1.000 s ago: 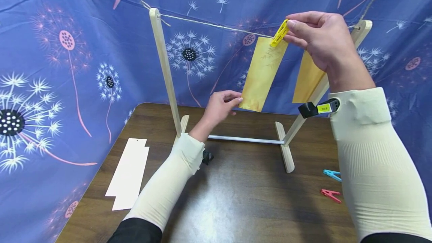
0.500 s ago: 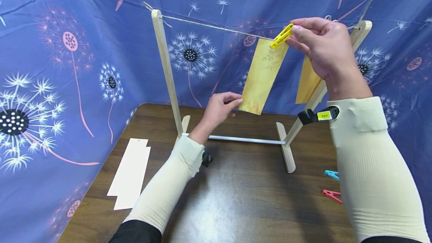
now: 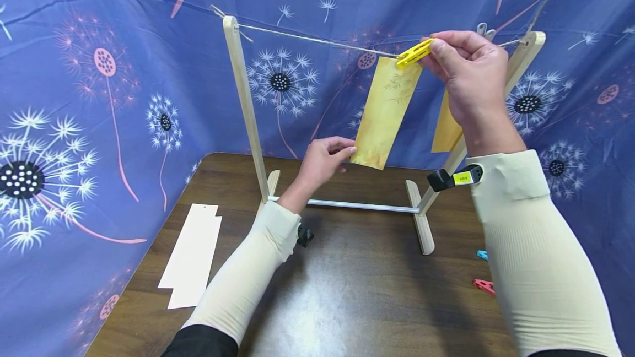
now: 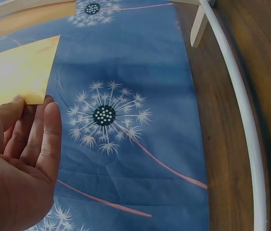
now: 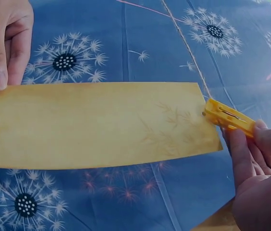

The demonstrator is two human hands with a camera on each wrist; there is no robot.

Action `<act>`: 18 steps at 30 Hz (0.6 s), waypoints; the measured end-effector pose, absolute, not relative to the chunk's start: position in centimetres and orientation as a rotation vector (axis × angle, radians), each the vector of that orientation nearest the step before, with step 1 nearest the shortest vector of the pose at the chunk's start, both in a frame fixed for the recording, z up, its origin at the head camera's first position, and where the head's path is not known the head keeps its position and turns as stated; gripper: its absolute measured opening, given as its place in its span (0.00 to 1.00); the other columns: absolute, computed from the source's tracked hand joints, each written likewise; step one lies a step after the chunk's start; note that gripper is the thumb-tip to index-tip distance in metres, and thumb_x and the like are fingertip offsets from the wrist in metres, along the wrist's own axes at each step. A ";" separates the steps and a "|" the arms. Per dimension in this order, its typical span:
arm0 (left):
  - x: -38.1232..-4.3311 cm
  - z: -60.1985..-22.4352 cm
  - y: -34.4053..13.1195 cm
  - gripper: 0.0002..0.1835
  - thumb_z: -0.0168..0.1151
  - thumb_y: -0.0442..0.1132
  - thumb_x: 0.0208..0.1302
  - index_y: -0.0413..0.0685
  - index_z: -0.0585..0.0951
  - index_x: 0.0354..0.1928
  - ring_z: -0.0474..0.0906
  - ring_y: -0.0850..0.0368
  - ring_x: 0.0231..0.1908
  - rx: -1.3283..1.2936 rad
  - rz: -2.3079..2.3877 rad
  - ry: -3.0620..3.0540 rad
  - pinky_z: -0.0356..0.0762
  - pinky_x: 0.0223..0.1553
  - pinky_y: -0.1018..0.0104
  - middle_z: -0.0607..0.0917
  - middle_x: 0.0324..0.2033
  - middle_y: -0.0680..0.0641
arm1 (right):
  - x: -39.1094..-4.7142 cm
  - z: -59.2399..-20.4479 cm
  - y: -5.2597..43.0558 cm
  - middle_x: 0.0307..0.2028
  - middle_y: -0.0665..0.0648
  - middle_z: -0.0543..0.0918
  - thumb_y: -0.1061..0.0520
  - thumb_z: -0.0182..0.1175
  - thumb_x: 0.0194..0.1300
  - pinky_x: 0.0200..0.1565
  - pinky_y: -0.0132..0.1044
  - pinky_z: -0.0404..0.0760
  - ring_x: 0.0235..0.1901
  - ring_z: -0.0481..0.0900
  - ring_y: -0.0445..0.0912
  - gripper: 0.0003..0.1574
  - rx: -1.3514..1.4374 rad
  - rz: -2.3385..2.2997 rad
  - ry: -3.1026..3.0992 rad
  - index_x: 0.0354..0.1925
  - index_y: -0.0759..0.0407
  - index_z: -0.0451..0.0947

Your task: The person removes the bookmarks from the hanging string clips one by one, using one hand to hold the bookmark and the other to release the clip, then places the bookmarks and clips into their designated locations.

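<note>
A yellow paper card (image 3: 387, 114) with a faint plant print hangs tilted at the twine (image 3: 317, 41). My left hand (image 3: 319, 163) pinches its lower left edge between thumb and fingers; the left wrist view shows the thumb on the card's corner. At the card's top edge, my right hand (image 3: 476, 73) holds a yellow clothespin (image 3: 414, 54) by its handle end. In the right wrist view the nose of the clothespin (image 5: 227, 117) meets the twine and the card's end. Whether it bites both is hard to tell.
A wooden stand (image 3: 245, 98) with a white crossbar (image 3: 357, 205) carries the twine. Another yellow card (image 3: 445, 128) hangs at right, partly behind my right hand. White cards (image 3: 190, 258) lie at left on the table; blue (image 3: 482, 255) and red (image 3: 483, 285) clothespins lie at right, partly covered by my sleeve.
My right hand has turned the yellow clothespin from steep to flatter and moved slightly lower. A pale clip behind that hand has come into view. My left hand stays at the card's edge.
</note>
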State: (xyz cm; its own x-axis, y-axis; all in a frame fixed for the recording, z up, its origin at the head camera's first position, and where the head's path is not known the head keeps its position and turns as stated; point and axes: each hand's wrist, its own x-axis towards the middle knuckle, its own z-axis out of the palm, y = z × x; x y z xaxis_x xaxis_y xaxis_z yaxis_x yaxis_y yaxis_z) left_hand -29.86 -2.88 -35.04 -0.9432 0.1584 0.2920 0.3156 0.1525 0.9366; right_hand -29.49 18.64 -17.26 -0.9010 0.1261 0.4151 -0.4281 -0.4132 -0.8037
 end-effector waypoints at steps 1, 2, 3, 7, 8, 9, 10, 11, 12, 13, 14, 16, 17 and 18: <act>-29.8 -35.1 -2.9 0.09 0.67 0.41 0.61 0.46 0.86 0.42 0.83 0.48 0.35 -0.472 -1.907 -2.290 0.85 0.27 0.61 0.87 0.34 0.51 | -29.5 -17.3 18.6 0.41 0.69 0.83 0.71 0.71 0.48 0.48 0.39 0.82 0.44 0.83 0.54 0.19 0.421 2.359 -1.443 0.41 0.77 0.79; -29.8 -35.1 -2.9 0.09 0.67 0.41 0.61 0.45 0.86 0.42 0.83 0.47 0.35 -0.469 -1.905 -2.293 0.85 0.27 0.62 0.87 0.34 0.51 | -29.5 -17.2 18.5 0.42 0.69 0.83 0.71 0.71 0.49 0.48 0.39 0.82 0.45 0.83 0.54 0.19 0.419 2.362 -1.427 0.41 0.77 0.79; -29.8 -35.1 -2.8 0.10 0.67 0.41 0.61 0.45 0.86 0.42 0.84 0.48 0.35 -0.466 -1.902 -2.297 0.85 0.26 0.63 0.87 0.34 0.51 | -29.6 -17.2 18.5 0.42 0.69 0.82 0.72 0.70 0.49 0.48 0.39 0.82 0.45 0.83 0.54 0.18 0.415 2.370 -1.404 0.41 0.77 0.79; -29.8 -35.3 -2.8 0.10 0.67 0.41 0.62 0.45 0.85 0.43 0.84 0.48 0.35 -0.469 -1.903 -2.298 0.85 0.26 0.64 0.87 0.34 0.50 | -29.6 -17.1 18.4 0.42 0.69 0.82 0.74 0.68 0.50 0.48 0.39 0.82 0.46 0.82 0.55 0.16 0.398 2.410 -1.283 0.40 0.77 0.78; -29.8 -35.3 -2.8 0.10 0.67 0.40 0.62 0.45 0.85 0.43 0.84 0.47 0.35 -0.471 -1.903 -2.296 0.85 0.27 0.62 0.87 0.34 0.50 | -29.6 -17.1 18.3 0.42 0.69 0.82 0.74 0.67 0.51 0.48 0.40 0.82 0.46 0.82 0.55 0.15 0.394 2.425 -1.245 0.39 0.77 0.78; -29.8 -35.3 -2.8 0.10 0.67 0.41 0.62 0.45 0.85 0.43 0.84 0.48 0.35 -0.472 -1.900 -2.294 0.85 0.27 0.61 0.87 0.34 0.50 | -29.6 -17.1 18.3 0.41 0.69 0.82 0.75 0.66 0.52 0.48 0.40 0.82 0.46 0.82 0.55 0.14 0.393 2.445 -1.199 0.39 0.78 0.77; -29.8 -35.4 -2.8 0.10 0.67 0.40 0.62 0.45 0.85 0.43 0.84 0.48 0.34 -0.474 -1.899 -2.290 0.86 0.28 0.59 0.87 0.33 0.50 | -29.6 -17.1 18.3 0.41 0.69 0.81 0.75 0.65 0.53 0.48 0.40 0.82 0.46 0.82 0.56 0.13 0.391 2.456 -1.165 0.40 0.78 0.77; -29.8 -35.4 -2.8 0.10 0.67 0.40 0.62 0.45 0.85 0.43 0.84 0.49 0.34 -0.475 -1.901 -2.285 0.86 0.28 0.58 0.87 0.33 0.50 | -29.6 -17.1 18.3 0.41 0.69 0.81 0.76 0.64 0.54 0.47 0.40 0.82 0.46 0.81 0.56 0.13 0.394 2.468 -1.128 0.40 0.78 0.76; -29.7 -35.4 -2.8 0.10 0.67 0.40 0.62 0.45 0.86 0.43 0.84 0.51 0.33 -0.474 -1.895 -2.286 0.86 0.28 0.57 0.87 0.33 0.51 | -29.6 -17.1 18.4 0.41 0.69 0.81 0.76 0.63 0.54 0.47 0.40 0.82 0.46 0.81 0.56 0.12 0.398 2.474 -1.092 0.40 0.78 0.76; -29.7 -35.5 -2.8 0.10 0.67 0.40 0.62 0.45 0.86 0.43 0.84 0.52 0.32 -0.474 -1.890 -2.287 0.86 0.28 0.56 0.87 0.33 0.51 | -29.6 -17.1 18.4 0.41 0.69 0.81 0.76 0.63 0.55 0.47 0.40 0.82 0.46 0.81 0.56 0.12 0.401 2.477 -1.066 0.40 0.78 0.76; -29.6 -35.6 -2.8 0.10 0.67 0.40 0.62 0.45 0.86 0.43 0.83 0.55 0.31 -0.473 -1.887 -2.289 0.86 0.28 0.56 0.87 0.33 0.51 | -29.6 -17.1 18.5 0.42 0.69 0.80 0.76 0.62 0.56 0.47 0.40 0.82 0.46 0.81 0.56 0.12 0.400 2.481 -1.044 0.41 0.78 0.76; -29.5 -35.7 -2.8 0.10 0.67 0.40 0.61 0.45 0.86 0.43 0.83 0.58 0.29 -0.476 -1.884 -2.289 0.86 0.28 0.56 0.87 0.34 0.51 | -29.6 -17.1 18.6 0.42 0.69 0.80 0.76 0.62 0.56 0.47 0.40 0.82 0.45 0.81 0.57 0.12 0.401 2.490 -1.002 0.41 0.77 0.76; -29.4 -35.8 -2.8 0.10 0.67 0.40 0.61 0.45 0.86 0.43 0.83 0.59 0.29 -0.475 -1.887 -2.288 0.86 0.28 0.56 0.87 0.34 0.51 | -29.5 -17.0 18.6 0.42 0.70 0.80 0.76 0.61 0.57 0.48 0.40 0.82 0.45 0.81 0.57 0.12 0.404 2.498 -0.978 0.42 0.78 0.75; -29.4 -35.9 -2.9 0.10 0.67 0.41 0.61 0.45 0.86 0.43 0.82 0.59 0.29 -0.474 -1.886 -2.290 0.85 0.27 0.57 0.87 0.34 0.51 | -29.5 -17.0 18.7 0.42 0.70 0.80 0.76 0.61 0.57 0.48 0.40 0.82 0.45 0.82 0.57 0.12 0.404 2.503 -0.964 0.42 0.78 0.75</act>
State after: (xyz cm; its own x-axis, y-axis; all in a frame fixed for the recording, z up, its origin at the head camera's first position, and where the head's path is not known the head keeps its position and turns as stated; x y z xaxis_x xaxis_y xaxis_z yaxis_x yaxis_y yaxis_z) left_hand -29.37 -2.86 -35.89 -0.9409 0.1533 0.3019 0.3257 0.1661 0.9308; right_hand -29.47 18.67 -16.97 -0.8670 0.2825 0.4104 -0.4849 -0.6680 -0.5644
